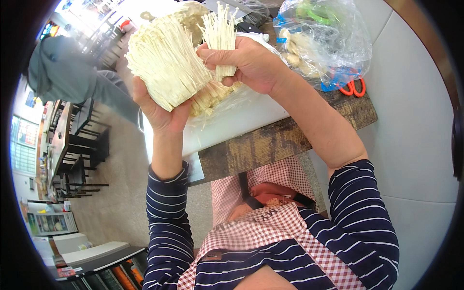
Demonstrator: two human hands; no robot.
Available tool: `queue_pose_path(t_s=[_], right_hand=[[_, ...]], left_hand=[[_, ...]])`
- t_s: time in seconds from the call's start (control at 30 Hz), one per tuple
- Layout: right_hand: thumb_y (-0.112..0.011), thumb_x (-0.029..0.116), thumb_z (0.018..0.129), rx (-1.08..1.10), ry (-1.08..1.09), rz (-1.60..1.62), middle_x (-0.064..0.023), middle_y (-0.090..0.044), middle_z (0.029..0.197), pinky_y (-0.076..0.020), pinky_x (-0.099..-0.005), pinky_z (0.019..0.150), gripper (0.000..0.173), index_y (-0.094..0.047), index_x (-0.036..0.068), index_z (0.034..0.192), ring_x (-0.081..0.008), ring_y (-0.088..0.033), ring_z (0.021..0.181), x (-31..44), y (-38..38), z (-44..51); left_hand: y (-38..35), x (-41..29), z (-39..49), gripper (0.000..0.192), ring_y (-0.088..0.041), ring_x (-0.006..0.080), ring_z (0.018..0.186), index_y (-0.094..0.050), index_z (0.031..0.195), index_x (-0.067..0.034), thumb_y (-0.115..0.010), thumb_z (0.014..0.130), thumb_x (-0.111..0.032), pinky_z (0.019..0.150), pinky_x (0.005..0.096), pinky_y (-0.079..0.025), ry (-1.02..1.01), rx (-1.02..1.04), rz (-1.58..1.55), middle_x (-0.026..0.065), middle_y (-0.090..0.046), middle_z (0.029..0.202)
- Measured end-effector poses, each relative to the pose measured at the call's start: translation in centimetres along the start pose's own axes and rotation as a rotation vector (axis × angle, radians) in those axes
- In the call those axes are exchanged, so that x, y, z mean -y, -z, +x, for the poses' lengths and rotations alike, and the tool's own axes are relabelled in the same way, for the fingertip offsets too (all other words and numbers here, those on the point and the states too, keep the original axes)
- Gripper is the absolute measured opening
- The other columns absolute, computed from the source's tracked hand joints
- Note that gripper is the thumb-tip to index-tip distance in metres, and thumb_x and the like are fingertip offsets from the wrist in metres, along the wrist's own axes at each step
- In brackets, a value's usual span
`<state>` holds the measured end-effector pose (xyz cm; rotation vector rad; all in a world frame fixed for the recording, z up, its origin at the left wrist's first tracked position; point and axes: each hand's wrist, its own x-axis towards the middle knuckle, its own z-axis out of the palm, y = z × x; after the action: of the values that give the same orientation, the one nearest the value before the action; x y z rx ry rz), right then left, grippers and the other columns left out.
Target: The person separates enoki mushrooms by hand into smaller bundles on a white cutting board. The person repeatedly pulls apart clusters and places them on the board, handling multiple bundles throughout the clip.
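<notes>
A large bunch of enoki mushrooms [165, 61] rests in my left hand [161, 108], which grips its lower end above the white cutting board [224, 127]. Between the thumb and fingers of my right hand [250, 63] is a smaller enoki bunch [220, 32], held upright just right of the large one. Trimmed enoki bases [212, 98] and loose bits lie on the board beneath both hands. Behind the bunches stands a pale, rounded thing, mostly hidden. At the back, a black handle [248, 27] lies near a metal blade.
On the wooden table [261, 145], a clear plastic bag [326, 43] holds pale pieces and something green. Orange-handled scissors [353, 87] stick out under it. A grey partition [409, 145] stands at the right. A person in grey [69, 72] is at the left, near dark tables and chairs.
</notes>
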<state>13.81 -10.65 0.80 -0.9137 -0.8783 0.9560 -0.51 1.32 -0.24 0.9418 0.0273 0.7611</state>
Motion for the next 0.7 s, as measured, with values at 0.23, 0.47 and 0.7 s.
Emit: queue_pose_path(t_s=[0.23,0.47,0.7], right_hand=[[-0.077,0.024,0.073,-0.03,0.078,-0.105,-0.0015,-0.063,0.081,-0.0435,-0.024,0.053,0.031,-0.064,0.006,0.094,-0.0089,-0.057,0.068,0.3,-0.4,-0.5],[-0.074,0.02,0.076,-0.014,0.145,-0.002,-0.0052,-0.063,0.086,-0.0449,-0.0247,0.054,0.033,-0.06,0.002,0.101,-0.0109,-0.058,0.071,-0.5,-0.7,-0.2],[-0.063,0.016,0.087,-0.102,0.166,0.038,-0.0039,-0.062,0.095,-0.0493,-0.0236,0.06,0.028,-0.058,0.001,0.111,-0.0102,-0.058,0.077,-1.1,-0.9,0.2]], left_hand=[[0.1,-0.2,0.0,0.078,-0.041,0.0292,0.126,-0.03,0.141,-0.012,-0.058,0.082,-0.053,0.102,0.0477,-0.037,0.018,0.079,0.058,0.013,-0.039,0.139],[-0.5,0.0,-0.1,0.075,-0.043,0.0273,0.125,-0.032,0.14,-0.011,-0.06,0.083,-0.049,0.103,0.0449,-0.038,-0.011,0.049,0.065,0.0102,-0.042,0.138],[-0.8,0.2,-0.4,0.077,-0.044,0.0258,0.124,-0.034,0.138,-0.012,-0.062,0.08,-0.053,0.102,0.0452,-0.039,-0.116,-0.006,0.132,0.0092,-0.043,0.136]])
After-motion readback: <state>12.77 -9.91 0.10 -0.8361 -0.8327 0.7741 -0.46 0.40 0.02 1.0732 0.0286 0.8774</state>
